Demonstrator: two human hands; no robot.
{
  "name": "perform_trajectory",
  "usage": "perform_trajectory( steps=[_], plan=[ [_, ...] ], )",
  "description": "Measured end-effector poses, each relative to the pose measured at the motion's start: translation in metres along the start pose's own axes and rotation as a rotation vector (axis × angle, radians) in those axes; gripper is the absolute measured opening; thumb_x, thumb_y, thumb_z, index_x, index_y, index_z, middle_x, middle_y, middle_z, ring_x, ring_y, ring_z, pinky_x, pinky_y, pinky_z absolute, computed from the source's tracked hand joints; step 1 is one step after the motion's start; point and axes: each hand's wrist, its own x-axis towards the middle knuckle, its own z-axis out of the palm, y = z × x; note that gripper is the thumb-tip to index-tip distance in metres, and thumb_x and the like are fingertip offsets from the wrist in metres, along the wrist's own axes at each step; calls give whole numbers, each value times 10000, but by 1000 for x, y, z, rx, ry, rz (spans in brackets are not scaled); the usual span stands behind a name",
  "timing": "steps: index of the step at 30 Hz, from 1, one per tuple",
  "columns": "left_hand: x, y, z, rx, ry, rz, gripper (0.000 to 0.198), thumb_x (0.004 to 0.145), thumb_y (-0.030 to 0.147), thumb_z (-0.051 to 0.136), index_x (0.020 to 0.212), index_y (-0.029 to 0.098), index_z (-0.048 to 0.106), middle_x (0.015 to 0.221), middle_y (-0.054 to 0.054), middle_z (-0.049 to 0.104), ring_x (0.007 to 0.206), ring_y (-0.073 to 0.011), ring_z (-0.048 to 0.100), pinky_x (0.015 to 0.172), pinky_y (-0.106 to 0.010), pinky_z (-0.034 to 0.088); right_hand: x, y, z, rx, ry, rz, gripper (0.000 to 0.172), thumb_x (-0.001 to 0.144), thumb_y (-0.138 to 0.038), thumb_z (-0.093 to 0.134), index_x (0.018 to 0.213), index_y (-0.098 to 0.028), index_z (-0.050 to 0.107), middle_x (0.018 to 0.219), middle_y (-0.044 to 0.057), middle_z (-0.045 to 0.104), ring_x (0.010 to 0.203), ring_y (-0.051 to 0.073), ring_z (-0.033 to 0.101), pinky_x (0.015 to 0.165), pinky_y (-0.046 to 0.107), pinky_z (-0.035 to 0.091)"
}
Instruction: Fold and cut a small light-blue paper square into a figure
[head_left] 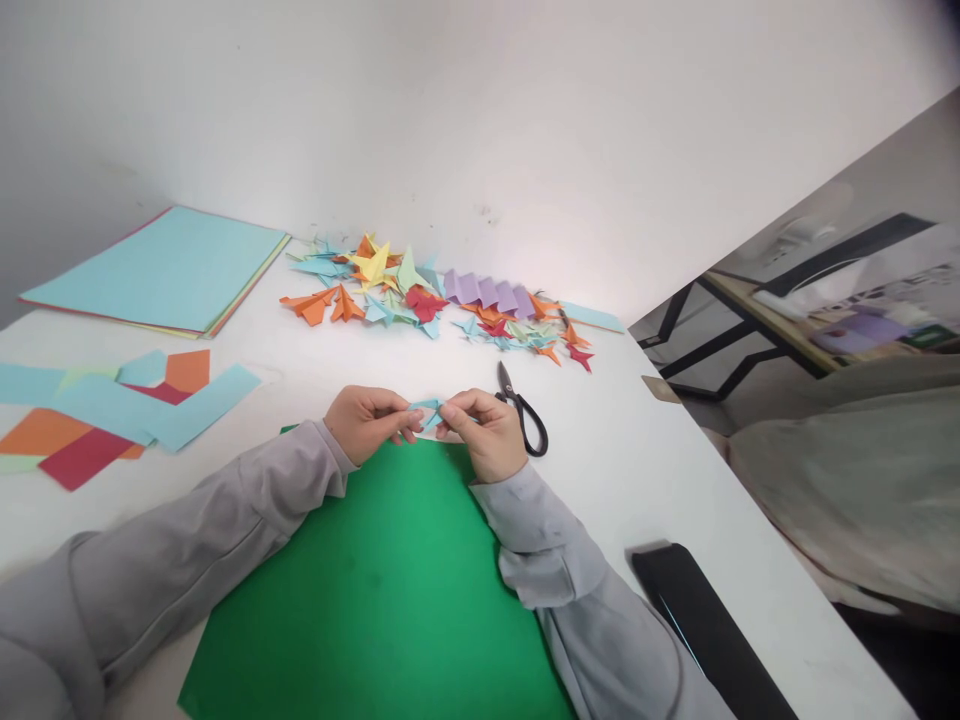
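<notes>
A small folded piece of light blue paper [429, 410] is held in the air between both hands, over the far edge of a green sheet [382, 580]. My left hand [367, 422] pinches its left end between thumb and fingers. On the other side, my right hand [486, 430] has its thumb and fingers closed on the right end. Fingertips cover much of the paper, so its full shape is hidden. Black-handled scissors [525, 408] lie on the table just right of my right hand, blades pointing away from me.
Folded paper shapes [375, 265] in several colours are heaped along the wall, beside a purple pleated strip [491, 293]. Large coloured sheets [165, 270] are stacked at the back left; cut paper pieces [112, 400] lie nearer. A black oblong object [705, 630] rests at the right.
</notes>
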Motion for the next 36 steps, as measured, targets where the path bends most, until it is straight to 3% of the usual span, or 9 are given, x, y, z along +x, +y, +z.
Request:
perform_trajectory(
  steps=[4, 9, 15, 21, 25, 30, 33, 36],
  plan=[
    [1, -4, 1, -41, 7, -30, 216, 638, 335, 675, 642, 120, 676, 515, -29, 645, 466, -115, 586, 450, -225, 507, 0, 2, -1, 31, -5, 35, 261, 655, -419, 684, 619, -176, 596, 482, -17, 603, 458, 112, 552, 510, 256, 469],
    [1, -7, 2, -97, 67, -38, 343, 570, 317, 726, 827, 96, 675, 698, -71, 684, 588, -156, 623, 467, -254, 524, -1, 2, -1, 32, -55, 66, 286, 642, -431, 691, 612, -166, 587, 477, -19, 585, 416, 100, 523, 442, 233, 435],
    [0, -2, 0, -12, -62, 11, 198, 688, 311, 614, 644, 122, 655, 536, -20, 628, 484, -101, 563, 449, -208, 482, -6, 0, 6, -31, -164, 57, 301, 648, -437, 682, 606, -156, 582, 498, -16, 577, 391, 81, 491, 400, 214, 403],
    [-3, -3, 2, 64, -7, 56, 150, 678, 226, 592, 564, 130, 587, 457, 8, 575, 434, -86, 529, 444, -199, 449, -8, 2, 8, -47, -231, 74, 305, 682, -450, 645, 636, -158, 570, 517, -25, 562, 413, 77, 493, 427, 214, 407],
    [-4, -2, 3, 9, -31, 4, 151, 658, 221, 608, 547, 128, 568, 423, 21, 546, 406, -80, 509, 421, -196, 427, -8, 0, 6, -73, -299, 73, 305, 708, -443, 623, 622, -159, 552, 475, -47, 509, 394, 63, 446, 401, 196, 354],
    [-1, 1, 3, -171, 4, -54, 196, 657, 306, 642, 630, 118, 592, 508, 8, 588, 447, -85, 533, 463, -221, 464, -5, 0, 5, 8, -194, 75, 320, 683, -450, 647, 586, -167, 531, 467, -45, 524, 380, 62, 437, 393, 199, 342],
    [0, 0, 4, -290, 38, -63, 297, 513, 260, 755, 713, 125, 583, 620, 6, 624, 542, -100, 579, 524, -228, 487, -4, 0, 8, 85, -101, 63, 313, 668, -460, 660, 615, -173, 545, 496, -35, 561, 411, 73, 478, 427, 208, 389],
    [-1, -4, 7, -251, -37, -84, 332, 453, 187, 784, 715, 123, 590, 634, 6, 629, 558, -108, 591, 525, -224, 480, -5, 2, 12, 132, -99, 59, 309, 680, -468, 647, 640, -180, 544, 493, -38, 557, 425, 81, 487, 435, 214, 401]
  ],
)
